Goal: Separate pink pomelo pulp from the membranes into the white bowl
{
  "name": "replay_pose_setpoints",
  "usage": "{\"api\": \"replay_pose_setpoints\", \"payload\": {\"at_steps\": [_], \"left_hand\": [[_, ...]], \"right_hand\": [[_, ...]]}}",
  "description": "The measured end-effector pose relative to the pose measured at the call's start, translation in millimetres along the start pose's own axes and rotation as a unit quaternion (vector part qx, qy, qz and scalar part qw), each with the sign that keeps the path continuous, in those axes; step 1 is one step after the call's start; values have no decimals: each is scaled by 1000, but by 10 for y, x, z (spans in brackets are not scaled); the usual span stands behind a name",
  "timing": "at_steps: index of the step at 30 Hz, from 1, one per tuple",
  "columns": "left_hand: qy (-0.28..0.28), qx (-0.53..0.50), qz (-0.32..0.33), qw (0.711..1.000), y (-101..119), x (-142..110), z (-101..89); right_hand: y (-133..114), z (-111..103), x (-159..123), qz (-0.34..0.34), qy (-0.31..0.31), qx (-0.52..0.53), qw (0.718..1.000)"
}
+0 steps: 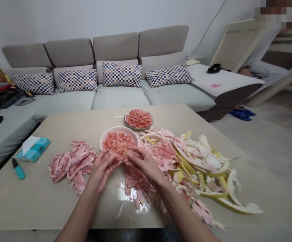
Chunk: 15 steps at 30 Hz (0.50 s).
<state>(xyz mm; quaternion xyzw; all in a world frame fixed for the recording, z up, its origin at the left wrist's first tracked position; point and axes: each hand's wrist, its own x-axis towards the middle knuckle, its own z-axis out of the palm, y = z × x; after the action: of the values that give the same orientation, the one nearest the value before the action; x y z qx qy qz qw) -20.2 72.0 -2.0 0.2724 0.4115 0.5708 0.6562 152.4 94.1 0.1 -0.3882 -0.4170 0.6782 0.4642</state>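
My left hand (102,168) and my right hand (143,163) meet at the near rim of a white bowl (105,137) heaped with pink pomelo flesh. The fingers of both hands curl together round a pink pomelo piece (119,157) held between them. To the left of my left hand lie several whole pink pomelo segments (71,163) on the table. Torn pink membrane scraps (135,188) lie under my right wrist. A second bowl (138,119) of pink flesh stands just behind the first.
A big heap of yellow-white pomelo peel and membrane (201,168) covers the table's right half. A teal tissue pack (33,148) and a teal-handled knife (18,168) lie at the left edge. A grey sofa (115,97) with checked cushions stands behind the beige table (35,201). A person sits at the far right.
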Motion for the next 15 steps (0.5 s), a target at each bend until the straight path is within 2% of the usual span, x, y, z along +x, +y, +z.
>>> {"api": "replay_pose_setpoints", "payload": {"at_steps": [4, 10, 13, 15], "left_hand": [[-6, 113, 26, 993, 70, 116, 24], [-24, 313, 134, 940, 228, 362, -2], [-33, 346, 157, 924, 279, 454, -25], [-44, 332, 147, 931, 282, 481, -38]], "right_hand": [[-70, 95, 111, -60, -17, -81, 995], [-204, 171, 296, -123, 10, -237, 964], [-207, 185, 360, -117, -3, -223, 968], [-169, 174, 384, -88, -18, -176, 980]]}}
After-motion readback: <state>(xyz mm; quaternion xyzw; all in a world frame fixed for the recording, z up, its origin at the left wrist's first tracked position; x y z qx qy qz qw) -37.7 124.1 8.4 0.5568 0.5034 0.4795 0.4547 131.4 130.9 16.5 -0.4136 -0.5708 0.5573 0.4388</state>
